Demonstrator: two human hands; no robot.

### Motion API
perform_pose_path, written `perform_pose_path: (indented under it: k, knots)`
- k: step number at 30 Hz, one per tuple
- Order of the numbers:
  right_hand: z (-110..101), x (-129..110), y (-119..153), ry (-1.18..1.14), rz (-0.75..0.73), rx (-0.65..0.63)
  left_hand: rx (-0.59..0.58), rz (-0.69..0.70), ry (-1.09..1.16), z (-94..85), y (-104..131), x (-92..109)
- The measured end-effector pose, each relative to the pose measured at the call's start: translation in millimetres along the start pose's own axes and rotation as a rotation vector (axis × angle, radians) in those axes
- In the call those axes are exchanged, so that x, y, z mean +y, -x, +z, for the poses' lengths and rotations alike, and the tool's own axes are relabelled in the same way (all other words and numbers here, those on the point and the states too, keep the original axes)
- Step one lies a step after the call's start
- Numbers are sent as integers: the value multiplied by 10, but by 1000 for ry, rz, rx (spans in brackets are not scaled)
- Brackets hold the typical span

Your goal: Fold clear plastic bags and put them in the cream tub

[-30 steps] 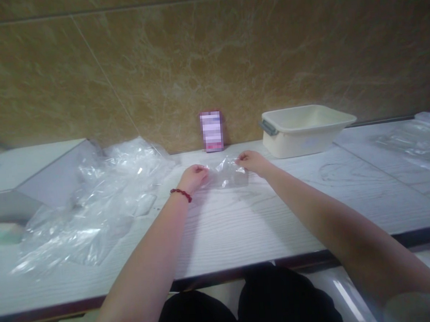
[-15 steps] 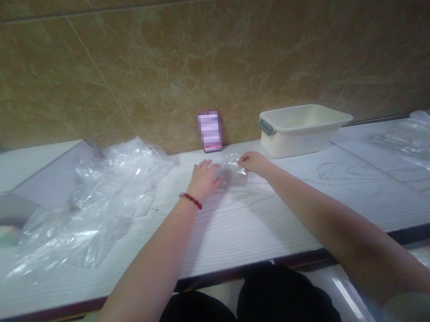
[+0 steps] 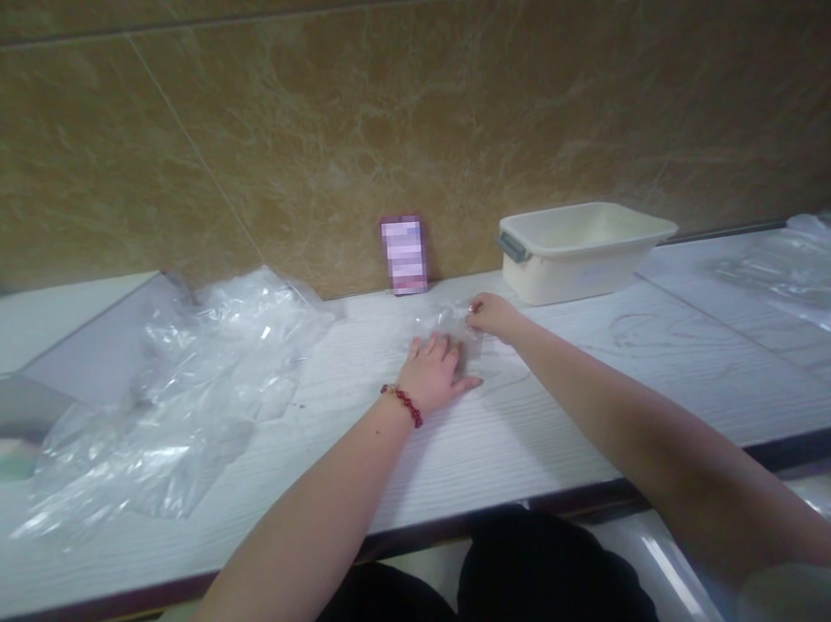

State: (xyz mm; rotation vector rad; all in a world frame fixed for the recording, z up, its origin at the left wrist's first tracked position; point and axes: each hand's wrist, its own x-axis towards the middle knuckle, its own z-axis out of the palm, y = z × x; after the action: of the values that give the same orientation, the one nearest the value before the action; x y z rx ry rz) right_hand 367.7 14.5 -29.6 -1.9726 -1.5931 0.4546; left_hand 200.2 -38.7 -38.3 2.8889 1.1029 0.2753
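A small clear plastic bag (image 3: 439, 320) lies flat on the white wood-grain table (image 3: 460, 468), in the middle of the view. My left hand (image 3: 434, 374), with a red bead bracelet at the wrist, rests palm down over the bag's near part, fingers spread. That part of the bag is hidden under it. At the bag's right edge, my right hand (image 3: 487, 316) is closed in a pinch on the plastic between thumb and fingers.
A phone (image 3: 405, 255) leans against the marbled wall. To its right stands a cream plastic tub (image 3: 568, 273) with a grey handle. Crumpled clear plastic bags (image 3: 202, 399) spread beside a white box (image 3: 86, 340) on the left. More clear plastic (image 3: 807, 268) lies far right.
My left hand has moved right and toward me, from the bag's left side onto its near part, its fingers now spread. My right hand has barely shifted and keeps its pinch.
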Motion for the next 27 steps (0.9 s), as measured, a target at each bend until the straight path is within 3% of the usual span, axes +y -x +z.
perform_pose_path:
  k: [5,9,11,12,17,22,27]
  knots:
    - [-17,-4,-1,56,-57,7,28,-64,36,-54,-9,-90]
    - [-55,-12,7,142,-63,41,207,-458,130,-214,11,-402]
    - [-72,-16,15,162,-46,54,171,-660,282,-273,40,-600]
    - [-79,-18,19,164,-37,55,122,-697,395,-285,55,-687]
    - [-89,-14,29,121,-8,53,67,-536,761,-207,104,-895]
    - [-34,23,1,8,-96,28,38,-480,789,-206,117,-885]
    - [26,71,-45,-58,-124,12,66,-333,744,-261,113,-841]
